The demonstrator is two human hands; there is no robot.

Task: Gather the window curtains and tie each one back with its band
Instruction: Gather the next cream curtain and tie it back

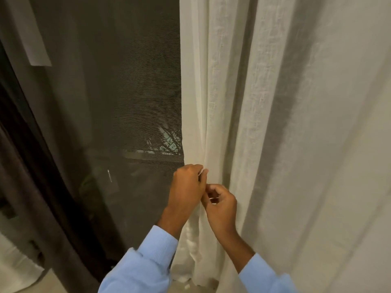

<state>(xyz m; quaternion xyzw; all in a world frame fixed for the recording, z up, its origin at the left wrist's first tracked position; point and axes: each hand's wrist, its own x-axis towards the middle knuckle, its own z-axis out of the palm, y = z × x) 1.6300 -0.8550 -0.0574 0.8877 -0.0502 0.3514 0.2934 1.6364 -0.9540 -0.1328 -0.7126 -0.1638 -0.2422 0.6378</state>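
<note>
Head: mesh screen (127, 92) beside curtain (275, 123)

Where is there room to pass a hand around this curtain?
Free in front of the mesh screen, between the dark curtain and the white curtain. Crowded at its edge, where left hand and right hand pinch the folds.

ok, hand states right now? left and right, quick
Left hand: closed, pinching the white curtain at its edge.
Right hand: closed, pinching a bit of white fabric; curtain or band, cannot tell.
</note>
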